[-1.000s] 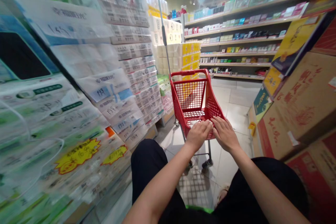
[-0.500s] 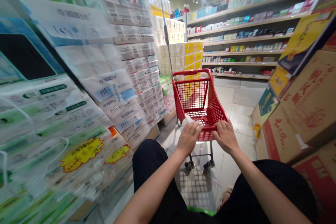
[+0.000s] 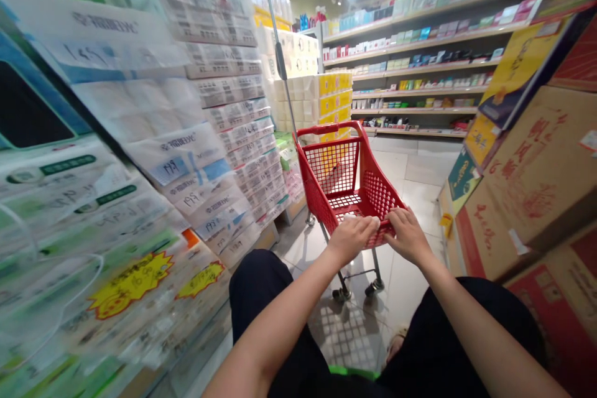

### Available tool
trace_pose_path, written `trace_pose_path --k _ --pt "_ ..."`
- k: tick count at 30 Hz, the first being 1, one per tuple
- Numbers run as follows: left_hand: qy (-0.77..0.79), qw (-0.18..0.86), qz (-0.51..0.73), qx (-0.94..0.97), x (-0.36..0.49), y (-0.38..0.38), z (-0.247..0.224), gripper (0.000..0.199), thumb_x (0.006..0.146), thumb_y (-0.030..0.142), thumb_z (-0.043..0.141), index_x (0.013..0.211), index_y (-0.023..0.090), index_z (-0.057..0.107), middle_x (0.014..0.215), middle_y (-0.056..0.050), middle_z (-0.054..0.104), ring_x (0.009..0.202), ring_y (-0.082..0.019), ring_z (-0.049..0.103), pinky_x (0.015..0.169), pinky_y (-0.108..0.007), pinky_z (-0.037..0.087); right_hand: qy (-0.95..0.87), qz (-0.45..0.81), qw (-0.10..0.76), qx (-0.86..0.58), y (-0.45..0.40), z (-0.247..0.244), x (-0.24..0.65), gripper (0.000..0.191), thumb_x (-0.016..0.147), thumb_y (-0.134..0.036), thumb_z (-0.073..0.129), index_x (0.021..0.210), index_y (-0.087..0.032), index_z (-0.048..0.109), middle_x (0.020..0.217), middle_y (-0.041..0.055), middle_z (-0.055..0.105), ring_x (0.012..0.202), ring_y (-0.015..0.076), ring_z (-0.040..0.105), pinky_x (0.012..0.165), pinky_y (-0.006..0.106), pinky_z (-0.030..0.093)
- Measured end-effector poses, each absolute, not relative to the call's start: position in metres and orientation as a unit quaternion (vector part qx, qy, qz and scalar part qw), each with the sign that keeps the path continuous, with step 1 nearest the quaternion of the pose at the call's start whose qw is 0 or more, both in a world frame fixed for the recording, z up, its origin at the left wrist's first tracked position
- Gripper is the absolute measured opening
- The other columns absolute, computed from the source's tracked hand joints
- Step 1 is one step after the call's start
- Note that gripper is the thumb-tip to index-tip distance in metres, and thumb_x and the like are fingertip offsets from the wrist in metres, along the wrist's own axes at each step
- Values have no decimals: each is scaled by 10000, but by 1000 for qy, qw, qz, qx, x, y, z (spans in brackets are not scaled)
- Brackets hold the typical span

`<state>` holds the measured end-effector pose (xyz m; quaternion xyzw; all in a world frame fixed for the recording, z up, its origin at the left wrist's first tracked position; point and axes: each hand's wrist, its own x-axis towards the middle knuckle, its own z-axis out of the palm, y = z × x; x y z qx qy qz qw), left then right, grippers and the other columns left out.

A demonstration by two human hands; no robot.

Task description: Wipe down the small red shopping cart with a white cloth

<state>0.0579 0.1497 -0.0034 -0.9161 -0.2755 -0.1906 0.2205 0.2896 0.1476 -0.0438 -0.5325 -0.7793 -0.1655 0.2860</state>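
Observation:
A small red shopping cart (image 3: 329,168) with a grid basket stands on the tiled floor in front of me, its front basket rim near my knees. My left hand (image 3: 353,239) presses a white wipe (image 3: 375,222) against this rim; most of the wipe is hidden under the fingers. Just to the right, my right hand (image 3: 408,235) has its fingers curled over the corner of the same rim. The basket holds nothing that I can see.
Stacked tissue packs (image 3: 228,68) rise on the left, with yellow price tags (image 3: 130,285). Cardboard boxes (image 3: 536,168) line the right side. Stocked shelves (image 3: 420,68) stand at the back. A thin metal pole (image 3: 280,62) rises beside the cart.
My left hand has slid right along the rim with the wipe, closer to my right hand. The cart is slightly turned, and the view has shifted a little.

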Motion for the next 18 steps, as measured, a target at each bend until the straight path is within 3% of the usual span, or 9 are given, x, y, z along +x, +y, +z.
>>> trace_pose_path --k 2,7,13,18 --pt "-239 215 -186 -928 32 155 2 421 1036 255 379 1453 207 414 1427 -87 531 1236 -169 563 1067 -333 448 -783 -164 288 -527 150 -45 301 271 765 -263 561 1030 -228 521 1150 90 597 1232 290 472 1172 508 243" --pt "-202 223 -197 -933 -8 169 1 408 1028 228 403 1434 261 433 1443 -37 501 1356 -160 449 1216 -384 291 -784 -167 270 -533 152 -45 311 294 761 -259 551 1050 -219 525 1167 105 600 1281 301 452 1180 518 235" --pt "-323 220 -258 -883 30 166 -30 269 995 280 488 1251 246 566 1169 -45 615 1215 -202 534 1212 -483 287 -750 -198 264 -573 137 -39 255 460 761 -242 557 1202 -115 517 1322 195 518 1427 357 266 1190 534 206" --pt "-367 225 -259 -865 59 161 -35 263 993 275 474 1233 224 569 1123 -59 628 1176 -211 554 1204 -489 296 -771 -161 310 -533 125 -41 209 620 808 -276 526 1389 -105 399 1407 200 473 1387 348 351 1170 558 254"
